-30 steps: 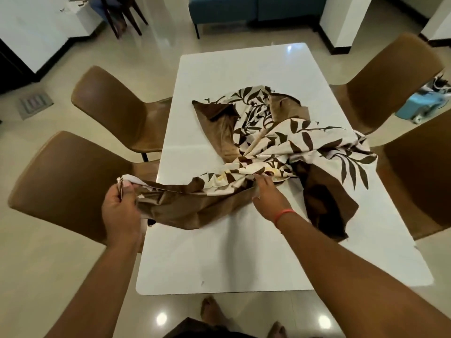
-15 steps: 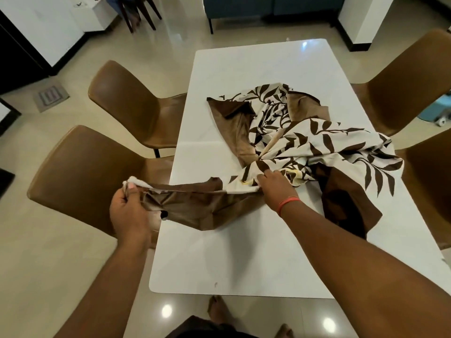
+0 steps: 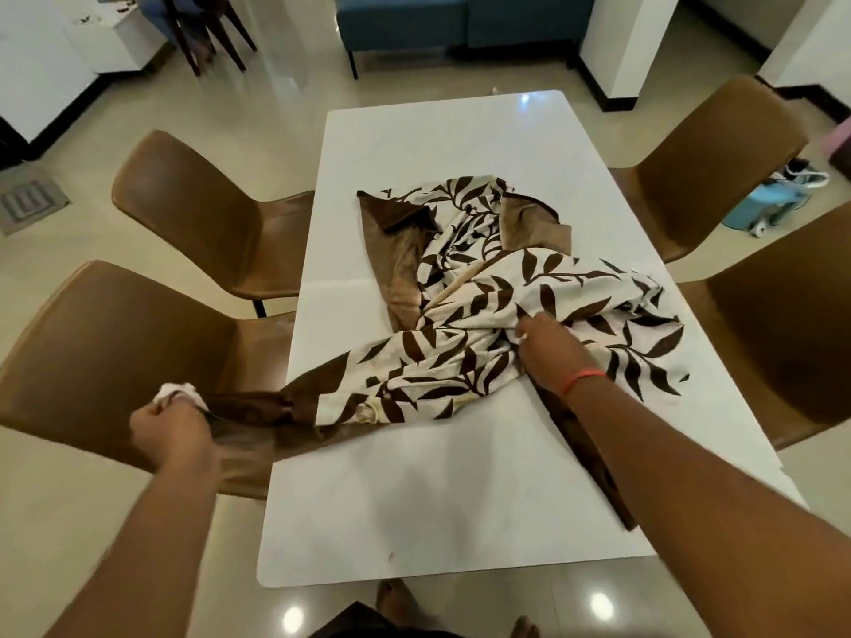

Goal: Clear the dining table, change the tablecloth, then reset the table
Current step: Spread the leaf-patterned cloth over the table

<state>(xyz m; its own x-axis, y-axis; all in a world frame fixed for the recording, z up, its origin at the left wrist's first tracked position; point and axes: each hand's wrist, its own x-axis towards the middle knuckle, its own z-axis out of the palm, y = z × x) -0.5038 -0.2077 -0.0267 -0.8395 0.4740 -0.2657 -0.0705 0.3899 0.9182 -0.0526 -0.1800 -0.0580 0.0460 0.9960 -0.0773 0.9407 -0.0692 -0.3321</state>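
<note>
Head view: white table (image 3: pixel 460 499) flanked by four brown chairs (image 3: pixel 193 214), two per side. Crumpled leaf-print tablecloth (image 3: pixel 529 292) with brown border lies across table's middle, one end trailing off the left edge. Left hand (image 3: pixel 172 430) off the table's left side, fingers curled tight round that brown corner. Right hand (image 3: pixel 548 352) on the bunched middle, fingers pinching fabric. Orange band (image 3: pixel 582 377) on right wrist.

Tablecloth (image 3: pixel 497 324) (rumpled) in 2 hands
</note>
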